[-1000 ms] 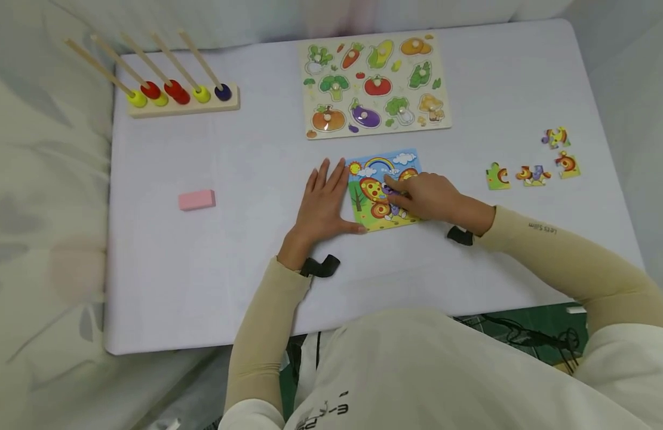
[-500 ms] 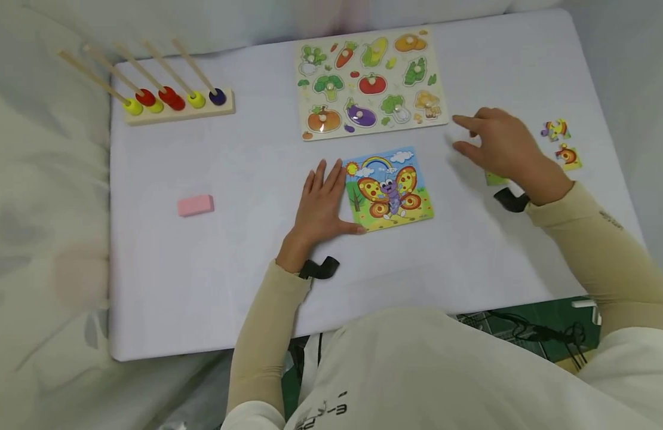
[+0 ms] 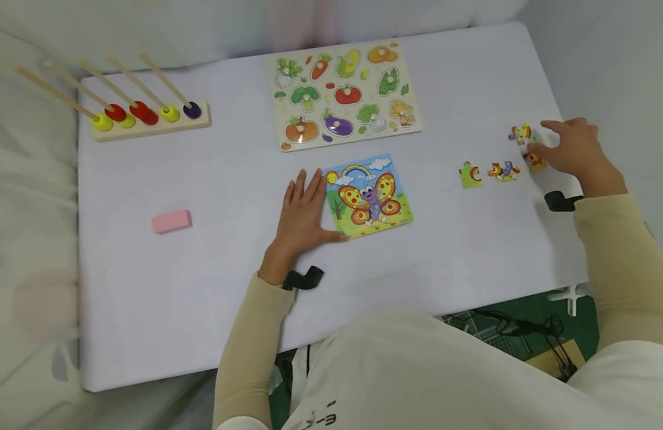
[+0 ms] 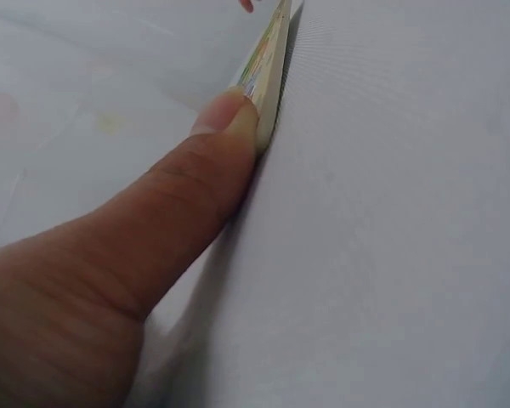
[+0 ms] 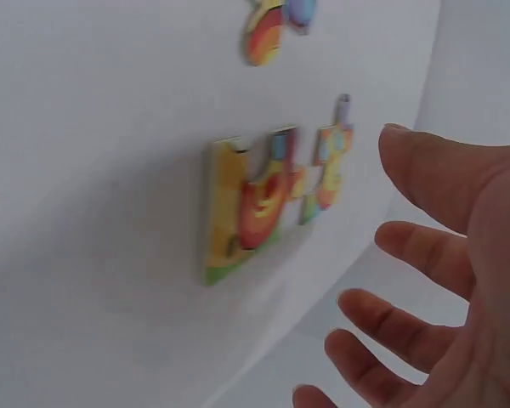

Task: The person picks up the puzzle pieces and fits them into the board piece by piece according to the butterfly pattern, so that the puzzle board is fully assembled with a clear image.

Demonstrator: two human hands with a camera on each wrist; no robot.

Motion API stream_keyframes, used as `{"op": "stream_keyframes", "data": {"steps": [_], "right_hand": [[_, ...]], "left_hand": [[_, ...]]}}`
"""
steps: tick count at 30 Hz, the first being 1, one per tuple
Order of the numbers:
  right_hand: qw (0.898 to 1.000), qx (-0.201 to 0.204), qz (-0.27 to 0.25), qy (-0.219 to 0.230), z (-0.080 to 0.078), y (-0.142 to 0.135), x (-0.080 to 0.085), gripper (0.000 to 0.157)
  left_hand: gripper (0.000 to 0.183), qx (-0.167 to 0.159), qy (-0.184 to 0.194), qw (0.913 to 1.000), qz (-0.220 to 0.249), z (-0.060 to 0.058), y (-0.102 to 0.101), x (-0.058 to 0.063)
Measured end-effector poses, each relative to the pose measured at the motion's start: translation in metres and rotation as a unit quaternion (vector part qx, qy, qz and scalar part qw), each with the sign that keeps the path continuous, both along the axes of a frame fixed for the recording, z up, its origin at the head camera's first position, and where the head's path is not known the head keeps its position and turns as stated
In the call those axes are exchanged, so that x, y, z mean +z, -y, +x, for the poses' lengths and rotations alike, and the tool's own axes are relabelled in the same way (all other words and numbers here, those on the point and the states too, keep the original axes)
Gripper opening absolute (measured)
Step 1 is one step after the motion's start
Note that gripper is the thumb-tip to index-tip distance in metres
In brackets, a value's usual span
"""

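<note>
A butterfly puzzle (image 3: 371,200) lies flat near the middle of the table. My left hand (image 3: 301,216) rests along its left side, fingers straight. In the left wrist view the thumb (image 4: 225,119) presses against a corner of the puzzle. Over at the right, my right hand (image 3: 576,149) hovers above loose jigsaw pieces with its thumb and fingers spread apart. One is a yellow piece (image 3: 521,133); below it lies an orange-swirl piece (image 3: 536,161), partly covered by the thumb. In the right wrist view a gap separates the hand from the corner piece (image 5: 259,204).
Left of those lie a purple-and-orange piece (image 3: 504,171) and a green piece (image 3: 470,175). A vegetable peg board (image 3: 344,95) lies at the back. A bead stacker with rods (image 3: 151,122) stands at back left, and a pink block (image 3: 172,221) lies at left.
My right hand has left the butterfly puzzle and swung right to the loose pieces. The left hand stays beside the puzzle. The head view has shifted somewhat.
</note>
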State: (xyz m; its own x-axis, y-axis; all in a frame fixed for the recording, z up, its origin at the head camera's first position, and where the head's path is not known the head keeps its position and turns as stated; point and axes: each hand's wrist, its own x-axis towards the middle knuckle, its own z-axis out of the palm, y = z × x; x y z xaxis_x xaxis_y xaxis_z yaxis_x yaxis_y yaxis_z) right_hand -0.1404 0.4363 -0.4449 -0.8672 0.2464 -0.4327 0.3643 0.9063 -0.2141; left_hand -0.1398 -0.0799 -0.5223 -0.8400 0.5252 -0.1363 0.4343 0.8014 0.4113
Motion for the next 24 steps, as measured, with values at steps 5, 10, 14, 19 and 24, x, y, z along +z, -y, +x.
{"op": "stream_keyframes", "data": {"steps": [5,10,14,19,24], "right_hand": [[0.999,-0.021,-0.034,0.001,-0.007,-0.005,-0.015,0.078],[0.999,-0.027,-0.027,0.002,-0.025,-0.011,-0.02,0.077],[0.999,-0.05,-0.021,0.008,-0.03,-0.013,-0.023,0.071],[0.992,-0.112,-0.052,0.031,-0.029,-0.014,-0.025,0.065],[0.985,-0.144,-0.082,0.041,-0.026,-0.014,-0.025,0.048]], "left_hand": [[0.135,0.003,0.005,1.0,-0.007,0.005,0.005,-0.002],[0.134,0.004,-0.004,0.9999,-0.01,0.002,0.003,-0.001],[0.134,0.002,0.0,0.9999,-0.012,-0.001,0.0,0.001],[0.134,-0.001,0.003,0.9998,-0.018,-0.002,-0.001,0.003],[0.133,-0.009,0.005,0.9997,-0.023,-0.001,-0.001,0.003]]}}
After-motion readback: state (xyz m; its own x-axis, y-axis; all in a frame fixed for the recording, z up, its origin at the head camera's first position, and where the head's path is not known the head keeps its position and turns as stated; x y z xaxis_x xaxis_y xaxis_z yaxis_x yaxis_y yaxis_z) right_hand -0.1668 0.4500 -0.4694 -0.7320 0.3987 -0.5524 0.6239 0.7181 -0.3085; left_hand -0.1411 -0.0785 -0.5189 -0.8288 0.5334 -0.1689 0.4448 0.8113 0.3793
